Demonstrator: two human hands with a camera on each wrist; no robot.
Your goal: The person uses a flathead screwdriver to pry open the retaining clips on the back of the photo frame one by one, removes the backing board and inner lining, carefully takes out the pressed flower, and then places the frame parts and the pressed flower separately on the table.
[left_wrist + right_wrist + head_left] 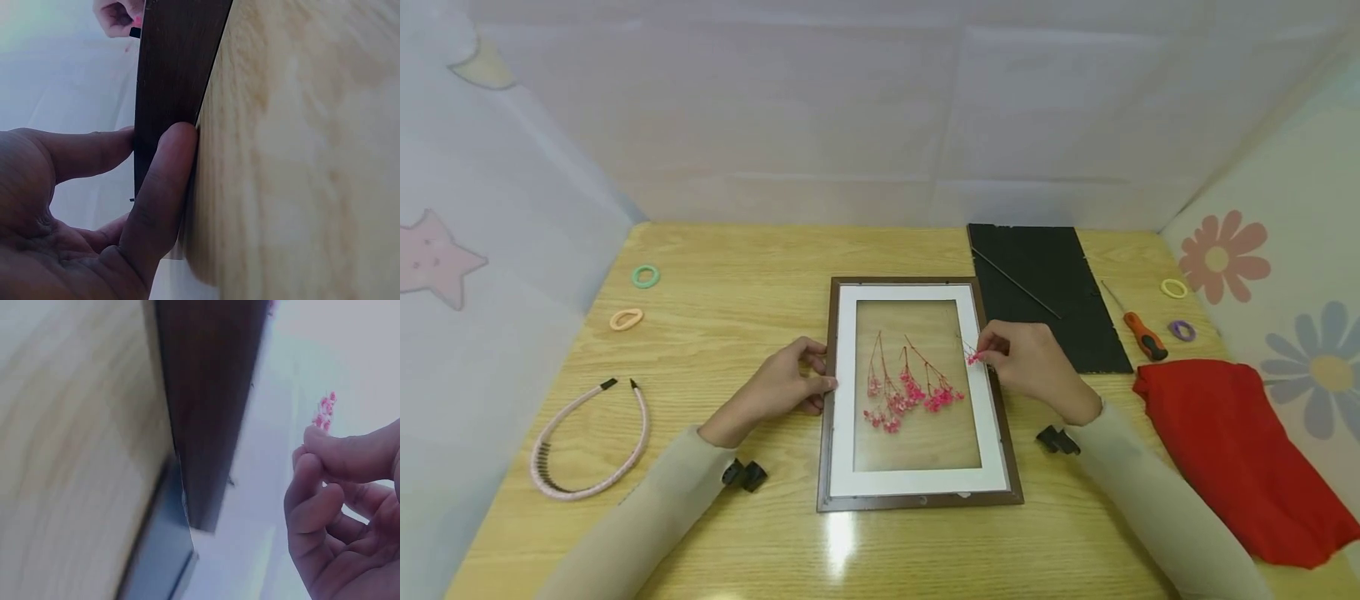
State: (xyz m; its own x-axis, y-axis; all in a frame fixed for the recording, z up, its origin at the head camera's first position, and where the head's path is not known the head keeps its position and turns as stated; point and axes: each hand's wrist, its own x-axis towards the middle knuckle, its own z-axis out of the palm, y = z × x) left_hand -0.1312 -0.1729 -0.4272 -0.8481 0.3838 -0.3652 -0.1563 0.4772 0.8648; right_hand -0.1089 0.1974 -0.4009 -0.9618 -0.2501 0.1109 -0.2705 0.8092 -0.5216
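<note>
A picture frame (919, 503) with a brown border and white mat lies on the table. Inside the mat opening, several pink dried flower sprigs (891, 400) rest with stems toward the far side. My left hand (784, 379) grips the frame's left edge; in the left wrist view its fingers lie against the dark side wall (175, 75). Over the right side of the mat, my right hand (1026, 358) pinches a small pink flower sprig (972, 357) between thumb and fingertips. Its blossoms (324, 411) stick out past the fingertips in the right wrist view.
A black backing board (1037, 283) with a thin dark rod (1015, 282) on it lies behind the frame. To the right are a screwdriver (1145, 336), a purple hair tie (1182, 331), a yellow one (1174, 288) and red cloth (1232, 450). A pink headband (591, 492) lies left.
</note>
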